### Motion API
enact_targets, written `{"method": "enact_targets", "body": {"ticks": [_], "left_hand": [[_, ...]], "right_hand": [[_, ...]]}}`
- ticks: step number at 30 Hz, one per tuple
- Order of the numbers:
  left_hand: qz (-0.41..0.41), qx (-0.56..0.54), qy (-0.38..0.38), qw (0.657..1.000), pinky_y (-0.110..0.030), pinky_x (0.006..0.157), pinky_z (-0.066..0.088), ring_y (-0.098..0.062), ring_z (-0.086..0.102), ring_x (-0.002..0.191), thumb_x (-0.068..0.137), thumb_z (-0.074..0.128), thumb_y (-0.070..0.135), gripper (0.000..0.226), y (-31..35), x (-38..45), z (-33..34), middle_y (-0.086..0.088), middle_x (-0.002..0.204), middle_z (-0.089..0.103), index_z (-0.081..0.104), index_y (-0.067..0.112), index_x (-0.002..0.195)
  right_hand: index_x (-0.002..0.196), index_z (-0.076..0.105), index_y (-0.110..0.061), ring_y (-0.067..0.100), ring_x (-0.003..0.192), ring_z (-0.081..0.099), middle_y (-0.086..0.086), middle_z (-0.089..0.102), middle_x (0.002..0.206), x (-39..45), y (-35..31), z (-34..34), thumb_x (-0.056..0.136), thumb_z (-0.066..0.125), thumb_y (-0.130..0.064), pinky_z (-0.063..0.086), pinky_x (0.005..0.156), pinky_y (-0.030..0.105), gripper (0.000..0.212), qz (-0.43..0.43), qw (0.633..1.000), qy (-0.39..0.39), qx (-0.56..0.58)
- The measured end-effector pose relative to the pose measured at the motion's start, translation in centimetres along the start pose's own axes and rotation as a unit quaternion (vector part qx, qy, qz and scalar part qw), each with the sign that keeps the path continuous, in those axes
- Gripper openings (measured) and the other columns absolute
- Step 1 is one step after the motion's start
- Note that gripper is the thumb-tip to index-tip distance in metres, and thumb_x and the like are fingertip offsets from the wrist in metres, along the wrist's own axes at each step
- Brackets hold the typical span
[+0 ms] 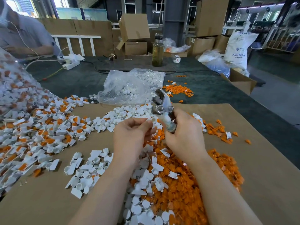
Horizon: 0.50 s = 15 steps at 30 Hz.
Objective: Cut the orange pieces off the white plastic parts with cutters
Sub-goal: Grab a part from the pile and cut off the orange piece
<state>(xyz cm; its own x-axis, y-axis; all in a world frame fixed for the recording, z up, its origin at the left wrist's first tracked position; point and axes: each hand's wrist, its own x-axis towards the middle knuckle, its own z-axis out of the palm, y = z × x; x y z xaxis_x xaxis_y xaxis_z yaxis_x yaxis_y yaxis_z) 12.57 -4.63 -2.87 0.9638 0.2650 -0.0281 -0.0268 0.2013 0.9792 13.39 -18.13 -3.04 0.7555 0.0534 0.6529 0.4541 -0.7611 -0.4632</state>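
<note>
Gripping cutters [164,109] in my right hand [183,132], my left hand [131,133] pinches a white part [153,123]; centre-frame bag [129,86] holds white parts.

Factory floor: cartons [211,17], resin sack [238,46].

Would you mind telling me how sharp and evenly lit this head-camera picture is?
Head view: wide-angle bending curves the table edge; daylight is soft with faint shadows; the left hand and cutters are slightly motion-blurred; the bag of parts at far left is smeared.
</note>
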Motion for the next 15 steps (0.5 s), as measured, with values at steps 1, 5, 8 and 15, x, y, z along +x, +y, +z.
{"method": "enact_targets", "body": {"ticks": [1, 5, 8, 15], "left_hand": [[0.003, -0.004, 0.006, 1.000, -0.021, 0.058, 0.058, -0.015, 0.073, 0.063, 0.087, 0.071, 0.003, 0.002, 0.1, 0.0, -0.1, -0.007, 0.069, 0.074, 0.071, 0.003, 0.089], [0.011, 0.008, 0.023, 1.000, -0.022, 0.062, 0.060, -0.016, 0.074, 0.067, 0.086, 0.072, 0.006, 0.005, 0.2, 0.2, -0.4, -0.004, 0.072, 0.075, 0.072, 0.007, 0.091], [-0.002, -0.013, 0.028, 1.000, -0.018, 0.058, 0.057, -0.015, 0.074, 0.066, 0.086, 0.072, 0.004, 0.005, 0.3, 0.4, -0.6, -0.005, 0.073, 0.076, 0.071, 0.008, 0.090], [-0.002, -0.009, 0.039, 0.999, -0.017, 0.057, 0.057, -0.013, 0.074, 0.066, 0.087, 0.071, 0.005, 0.004, 0.3, 0.9, -1.3, -0.002, 0.070, 0.075, 0.071, 0.010, 0.087]], "right_hand": [[0.084, 0.051, -0.022, 0.010, 0.055, 0.045, -0.014, 0.047, 0.065, 0.1, 0.3, -0.2, 0.080, 0.066, -0.012, 0.032, 0.047, 0.020, 0.018, 0.016, 1.000, 0.000, -0.021], [0.090, 0.050, -0.021, 0.002, 0.052, 0.043, -0.010, 0.046, 0.065, 0.9, 2.8, -2.2, 0.086, 0.063, -0.019, 0.028, 0.042, 0.021, 0.015, 0.154, 0.971, -0.033, -0.180], [0.086, 0.050, -0.018, 0.008, 0.050, 0.039, -0.005, 0.045, 0.062, 0.7, 5.2, -3.9, 0.083, 0.067, -0.023, 0.024, 0.042, 0.021, 0.018, 0.284, 0.917, -0.051, -0.276], [0.088, 0.052, -0.011, 0.022, 0.055, 0.041, 0.009, 0.046, 0.067, 0.1, 8.5, -5.4, 0.081, 0.072, -0.024, 0.035, 0.050, 0.030, 0.025, 0.482, 0.827, -0.014, -0.290]]}}
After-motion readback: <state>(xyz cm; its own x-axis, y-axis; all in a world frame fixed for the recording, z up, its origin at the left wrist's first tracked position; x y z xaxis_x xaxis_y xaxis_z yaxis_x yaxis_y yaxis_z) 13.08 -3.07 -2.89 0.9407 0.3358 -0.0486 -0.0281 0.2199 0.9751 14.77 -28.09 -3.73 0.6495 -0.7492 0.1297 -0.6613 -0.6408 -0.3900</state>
